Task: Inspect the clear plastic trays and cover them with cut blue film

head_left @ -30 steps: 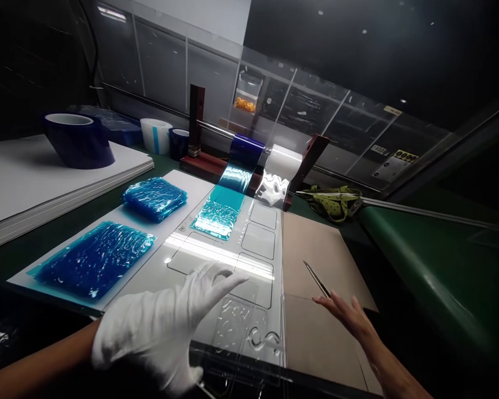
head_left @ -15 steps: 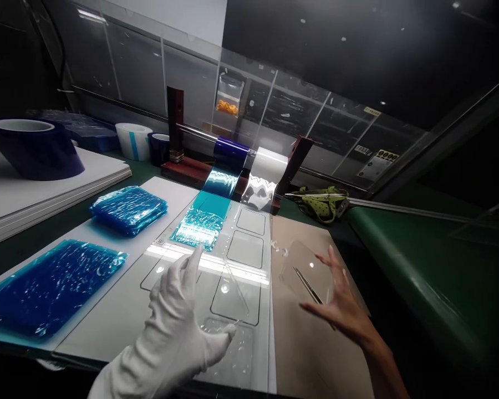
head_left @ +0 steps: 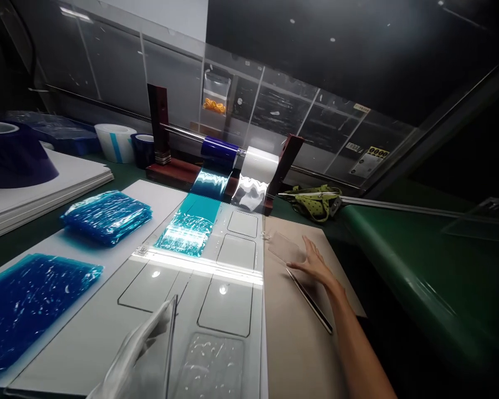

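Observation:
My left hand [head_left: 128,354], in a white glove, grips a clear pane [head_left: 170,346] that stands nearly edge-on to me above the white board. My bare right hand [head_left: 314,263] has thumb and fingers at the near right side of a clear rounded sheet [head_left: 285,247], low over the brown paper [head_left: 291,343]. Below that hand lies a slim pointed tool [head_left: 310,299]; its exact kind is unclear. On the board with black rounded outlines [head_left: 227,305], a clear bubbled film piece [head_left: 214,363] lies near the front edge.
A stand [head_left: 160,133] at the back carries a blue film roll [head_left: 219,149] and a clear film roll [head_left: 260,160]. Blue film stacks [head_left: 108,216] [head_left: 37,310] lie left. A large tape roll [head_left: 16,158] sits on stacked sheets [head_left: 79,180]. A green pouch [head_left: 316,202] lies at back right.
My left hand has moved down and toward me, turning its clear pane on edge. My right hand has moved forward and left with the clear sheet, uncovering the slim tool. The view has shifted slightly.

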{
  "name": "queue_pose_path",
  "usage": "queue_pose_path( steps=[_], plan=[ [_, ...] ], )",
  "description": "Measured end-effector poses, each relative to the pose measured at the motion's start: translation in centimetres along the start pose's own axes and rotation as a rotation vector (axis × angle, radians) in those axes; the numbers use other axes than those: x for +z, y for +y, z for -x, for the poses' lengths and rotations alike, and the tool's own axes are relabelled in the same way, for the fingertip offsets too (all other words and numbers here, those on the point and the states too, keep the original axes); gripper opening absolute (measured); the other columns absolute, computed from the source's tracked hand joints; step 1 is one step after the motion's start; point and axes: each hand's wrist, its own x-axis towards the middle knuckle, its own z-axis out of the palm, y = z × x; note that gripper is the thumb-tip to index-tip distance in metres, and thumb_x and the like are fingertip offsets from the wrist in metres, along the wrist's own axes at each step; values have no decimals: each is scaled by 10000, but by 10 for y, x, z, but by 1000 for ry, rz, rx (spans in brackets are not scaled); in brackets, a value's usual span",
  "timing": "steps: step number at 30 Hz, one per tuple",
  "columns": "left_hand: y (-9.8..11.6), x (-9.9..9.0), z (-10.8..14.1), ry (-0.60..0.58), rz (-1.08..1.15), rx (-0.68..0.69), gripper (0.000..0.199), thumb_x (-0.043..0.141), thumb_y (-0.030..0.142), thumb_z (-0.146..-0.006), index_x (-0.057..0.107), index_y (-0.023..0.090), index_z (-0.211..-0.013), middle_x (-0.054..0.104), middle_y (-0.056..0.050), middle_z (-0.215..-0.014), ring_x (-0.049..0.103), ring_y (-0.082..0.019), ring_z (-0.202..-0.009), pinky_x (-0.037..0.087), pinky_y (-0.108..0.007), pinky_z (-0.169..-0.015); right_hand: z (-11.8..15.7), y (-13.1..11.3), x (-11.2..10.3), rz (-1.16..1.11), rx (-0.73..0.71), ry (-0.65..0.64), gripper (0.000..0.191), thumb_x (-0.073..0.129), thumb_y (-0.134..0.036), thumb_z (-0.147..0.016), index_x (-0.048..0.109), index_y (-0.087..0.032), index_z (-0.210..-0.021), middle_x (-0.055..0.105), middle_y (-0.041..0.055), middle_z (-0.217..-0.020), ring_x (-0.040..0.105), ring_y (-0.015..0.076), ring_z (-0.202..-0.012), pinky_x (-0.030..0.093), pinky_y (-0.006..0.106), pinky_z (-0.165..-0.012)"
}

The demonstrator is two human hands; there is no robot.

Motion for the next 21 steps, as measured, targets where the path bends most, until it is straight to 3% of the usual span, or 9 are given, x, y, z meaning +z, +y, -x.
queue_pose_path(
  steps=[3,6,8,11,15,18,21],
  plan=[
    [12,-7,8,-45,99,-56,1209,732,531,-633,-168,466,-1438,670,-54,-1077,676,-374,-965,580,-559,-788,39,-1,3,52,101,5,337,513,-472,-848,612,-183,-990,644,129,-1062,600,301,-1034,459,426,-852],
    [22,-18,10,-125,189,-42,1150,727,525,-663,-107,468,-1453,670,-56,-1072,672,-373,-984,568,-579,-827,75,-12,16,64,158,30,237,465,-390,-875,551,-211,-746,633,85,-818,609,263,-825,452,374,-747],
    [26,-27,9,-185,238,-4,1114,726,478,-694,-71,439,-1471,673,-59,-1065,670,-365,-996,561,-577,-868,92,-26,23,24,155,68,192,423,-339,-893,522,-214,-787,623,94,-845,599,259,-821,446,363,-729],
    [28,-40,12,-248,237,50,1015,673,371,-759,-27,409,-1492,663,-58,-1115,652,-344,-1056,557,-527,-924,118,-56,21,-107,119,94,223,305,-317,-956,491,-199,-993,617,70,-823,609,223,-740,467,337,-689],
    [30,-52,26,-238,80,132,802,423,178,-877,-36,399,-1496,553,-63,-1331,576,-287,-1198,514,-434,-1007,174,-111,6,-452,53,67,356,297,-432,-997,445,-217,-1239,550,-13,-713,577,164,-635,477,270,-602],
    [34,-56,38,-295,-2,157,773,325,92,-880,-45,364,-1502,488,-64,-1408,526,-248,-1257,470,-392,-1051,222,-154,-1,-741,-49,-36,304,402,-452,-971,601,-243,-1068,570,-7,-686,555,136,-578,469,242,-547],
    [39,-60,44,-384,-5,200,806,362,68,-832,31,349,-1511,448,-61,-1441,487,-250,-1292,439,-414,-1084,253,-184,-1,-799,-155,-145,327,363,-411,-985,640,-260,-899,626,5,-692,578,123,-566,477,221,-548]
  ],
)
